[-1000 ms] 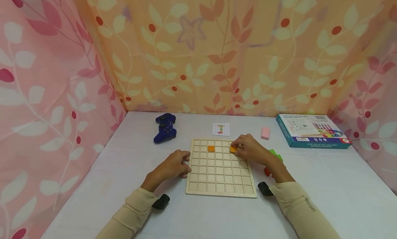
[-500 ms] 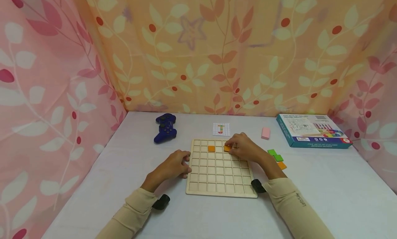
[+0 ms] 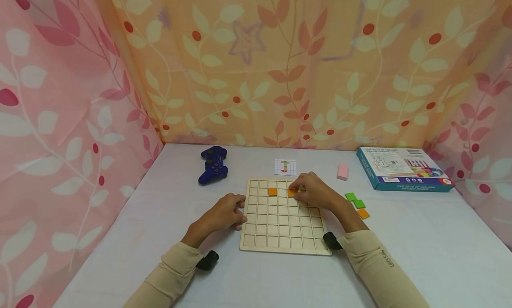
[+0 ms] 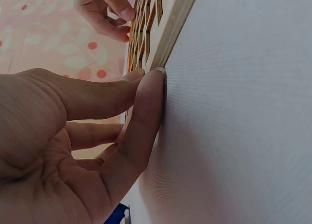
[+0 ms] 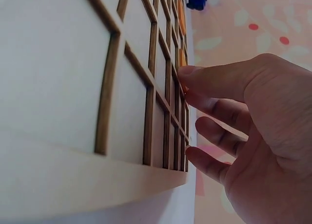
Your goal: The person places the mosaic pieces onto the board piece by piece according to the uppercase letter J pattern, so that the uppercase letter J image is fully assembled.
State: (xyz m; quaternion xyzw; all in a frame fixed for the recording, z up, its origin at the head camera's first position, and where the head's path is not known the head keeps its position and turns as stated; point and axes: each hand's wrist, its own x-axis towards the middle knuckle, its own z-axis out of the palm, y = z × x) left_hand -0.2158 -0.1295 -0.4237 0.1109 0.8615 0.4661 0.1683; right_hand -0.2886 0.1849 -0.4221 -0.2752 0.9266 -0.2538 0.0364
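In the head view, the right hand [image 3: 314,191] is pinching an orange tile [image 3: 291,193] right of and below the frame's centre, over the board [image 3: 284,230], whose second orange tile [image 3: 272,191] is lying to the left. The left hand [image 3: 224,212] is gripping the board's left edge.

In the left wrist view, that grip is showing at mid-frame.

In the right wrist view, the pinch is showing just right of centre.

A booth-like setup: floral cloth [image 3: 256,77] walls a white table [image 3: 420,237] on 3 sides.

the right sleeve [image 3: 378,270] reads "let's…"; lettering on the box [image 3: 404,168] is blurred.
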